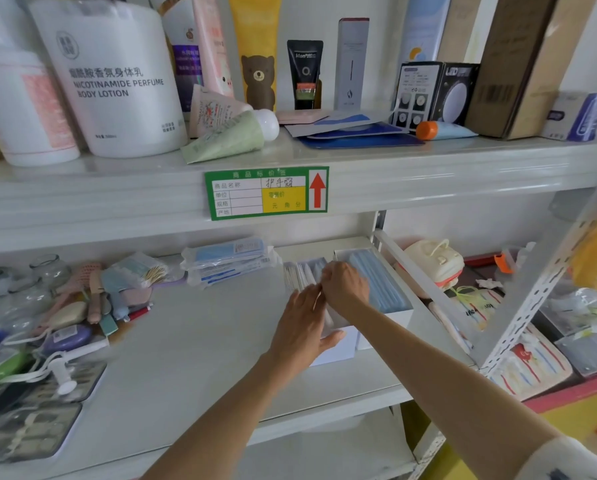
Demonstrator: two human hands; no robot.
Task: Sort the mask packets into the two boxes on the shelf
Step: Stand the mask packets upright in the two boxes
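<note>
Left of the hands (328, 299) the shelf (200, 341) lies bare, open for passing. Behind that gap a stack of mask packets (226, 261) blocks the back. Just right, the white boxes (383, 327) and a slanted upright (428, 292) close the way.

You are working in bright, even, diffuse light with no single source visible. Above your hands (321, 299), the upper shelf edge (117, 199) carries pale, soft sheen rather than hard glare, and it casts a mild shade over the back of the lower shelf (200, 334). Only faint shadows sit under your forearms. The wide lens bows the shelf lines, and the bending grows strong far left and far right of your hands. Detail is sharpest at the green price label (266, 193) above them. The items far left of your hands (30, 341) and the lower corners are smeared and soft.
</note>
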